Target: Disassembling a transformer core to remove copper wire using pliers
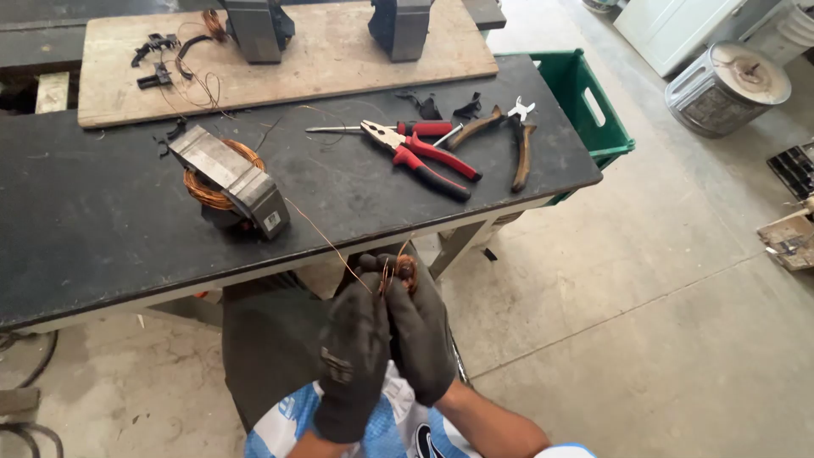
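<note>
The left hand (354, 356) and the right hand (421, 339), both in dark gloves, are holding a small bundle of copper wire (400, 273). The fingers of both hands are closing around it, just below the edge of the tabletop (85, 229). A thin copper strand (318, 233) is running up from the fingers to the metal coil block (231, 180), which is lying on its side up and to the left of the fingers. A lot of copper winding is still sitting in that block, so it looks like only a little wire is pulled out and most is left. Above the fingers, red-handled pliers (424, 159) are lying on the tabletop, and brown-handled cutters (513, 140) are resting to the right of them. A green crate (585, 106) is standing farther right.
</note>
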